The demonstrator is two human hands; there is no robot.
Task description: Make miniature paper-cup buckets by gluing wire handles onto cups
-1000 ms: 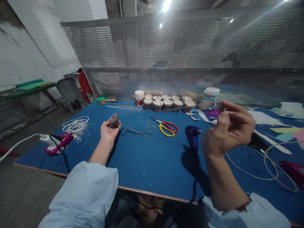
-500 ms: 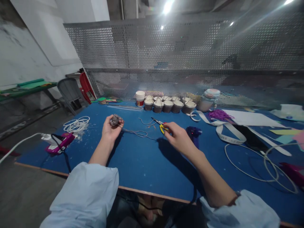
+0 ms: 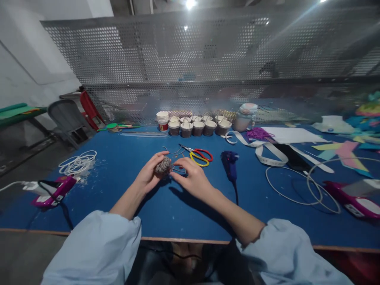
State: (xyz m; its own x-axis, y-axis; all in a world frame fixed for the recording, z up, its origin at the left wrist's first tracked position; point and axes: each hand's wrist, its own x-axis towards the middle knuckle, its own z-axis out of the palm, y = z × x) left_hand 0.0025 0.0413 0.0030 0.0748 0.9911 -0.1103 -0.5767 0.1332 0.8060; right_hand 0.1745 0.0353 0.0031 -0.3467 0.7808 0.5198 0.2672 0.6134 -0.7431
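A small ball of grey cord [image 3: 163, 166] rests in my left hand [image 3: 147, 175], whose fingers curl round it above the blue table. On the ball's right side my right hand [image 3: 192, 176] has thumb and index finger brought together at the cord where it leaves the ball; the exact pinch is partly hidden. Loose grey cord shows by the right fingertips. Just beyond my right hand lie scissors [image 3: 199, 157] with one red and one yellow handle loop, blades pointing away to the left. A blue glue gun [image 3: 229, 164] lies to the right.
Several small grey buckets [image 3: 198, 128] and a stack of paper cups [image 3: 162, 120] line the back. White cord [image 3: 77, 162] and a purple power strip [image 3: 55, 192] lie left. White ribbon [image 3: 268, 158], purple yarn [image 3: 258, 133] and a looped cable [image 3: 285, 199] spread over the right.
My right hand has let go of the scissors, which now lie on the table, and has moved left to the ball. My left hand has brought the ball rightward and nearer. The view has shifted.
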